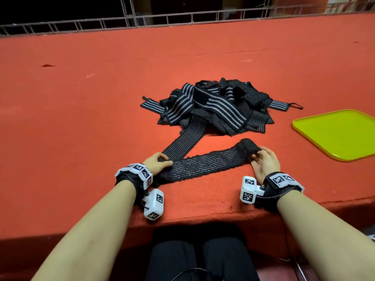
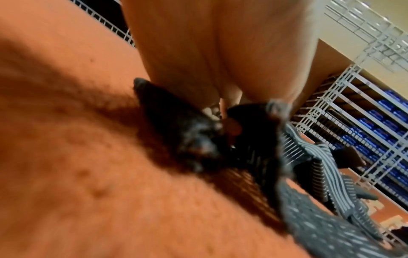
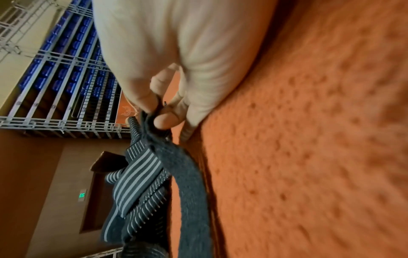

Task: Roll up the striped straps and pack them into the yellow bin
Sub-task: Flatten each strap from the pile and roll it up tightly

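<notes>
Strap pile (image 1: pixel 211 106) lies mid-table (image 1: pixel 81 118) (bin (image 1: pixel 336 134) to its right).

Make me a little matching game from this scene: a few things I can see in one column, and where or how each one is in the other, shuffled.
Things
1. yellow bin
2. pile of straps
3. right hand
4. left hand

States
A. pinches the strap's rolled end
B. lies in a heap mid-table
C. holds down the strap's bend
D. sits at the table's right, nothing visible in it

Pairs: 1-D, 2-B, 3-A, 4-C
</notes>
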